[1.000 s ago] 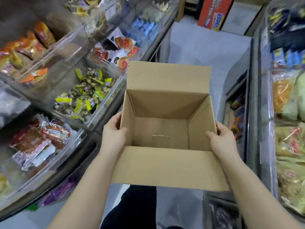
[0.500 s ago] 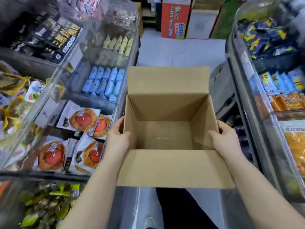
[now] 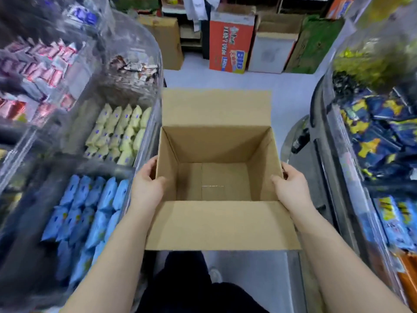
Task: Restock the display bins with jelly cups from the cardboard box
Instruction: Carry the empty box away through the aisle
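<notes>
Both hands gripped the cardboard box (image 3: 216, 224) by its side walls: the left hand (image 3: 147, 187) curled over the left rim, the right hand (image 3: 291, 188) over the right, thumbs inside. Held in the aisle between the display bins (image 3: 144, 141), the box stood open, flaps out, with its bare bottom showing. Blue packets (image 3: 90, 211) and pale yellow packets (image 3: 119, 129) filled the left-side bins.

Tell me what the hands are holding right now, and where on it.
Both hold the open, empty cardboard box: left hand grips its left wall, right hand its right wall, near the top edges.
</notes>
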Action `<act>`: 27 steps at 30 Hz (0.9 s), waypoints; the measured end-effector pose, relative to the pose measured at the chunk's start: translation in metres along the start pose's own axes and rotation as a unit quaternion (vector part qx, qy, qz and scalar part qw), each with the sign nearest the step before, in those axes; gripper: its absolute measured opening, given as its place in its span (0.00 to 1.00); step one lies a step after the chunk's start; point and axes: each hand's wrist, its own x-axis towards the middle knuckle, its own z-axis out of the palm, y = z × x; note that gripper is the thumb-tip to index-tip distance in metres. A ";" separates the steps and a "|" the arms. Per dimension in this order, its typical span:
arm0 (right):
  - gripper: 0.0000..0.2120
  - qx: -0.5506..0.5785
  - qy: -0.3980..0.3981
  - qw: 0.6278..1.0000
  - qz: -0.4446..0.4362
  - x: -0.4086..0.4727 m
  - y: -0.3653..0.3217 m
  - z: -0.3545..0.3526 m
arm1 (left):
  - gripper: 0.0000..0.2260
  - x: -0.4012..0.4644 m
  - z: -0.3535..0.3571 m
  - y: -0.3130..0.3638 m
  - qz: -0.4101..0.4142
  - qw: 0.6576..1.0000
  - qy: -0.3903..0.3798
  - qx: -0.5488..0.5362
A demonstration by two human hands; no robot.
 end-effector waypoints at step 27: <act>0.15 0.025 0.010 0.998 0.050 0.711 -0.241 -0.016 | 0.25 0.635 0.350 0.234 -0.026 0.998 -0.053 0.006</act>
